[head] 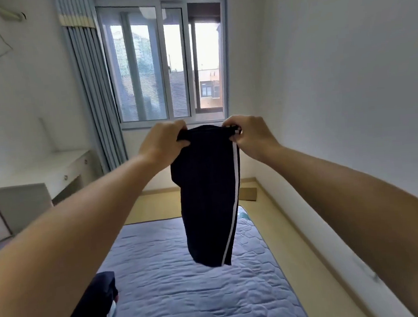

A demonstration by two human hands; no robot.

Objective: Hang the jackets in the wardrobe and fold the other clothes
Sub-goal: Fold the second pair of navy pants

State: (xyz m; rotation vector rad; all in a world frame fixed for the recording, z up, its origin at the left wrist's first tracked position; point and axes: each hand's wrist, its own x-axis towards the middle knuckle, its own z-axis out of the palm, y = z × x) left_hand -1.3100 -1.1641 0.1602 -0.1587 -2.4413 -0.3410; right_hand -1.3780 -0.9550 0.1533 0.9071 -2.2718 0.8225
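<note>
I hold the dark trousers (206,196) up in front of me. My left hand (163,142) and right hand (250,135) each grip one end of the waistband, and the legs hang together over the blue mattress (188,290). Another dark garment (97,304) lies on its near left part. A white desk (41,171) stands to the left, and bare floor runs along the right wall.

A sliding window (165,61) fills the upper middle of the frame, with a grey-blue curtain (92,92) gathered at its left. A white worktop (41,169) with drawers stands at middle left. A blue quilted mattress (189,297) covers the lower middle, with a cardboard box (248,194) on the floor beyond it.
</note>
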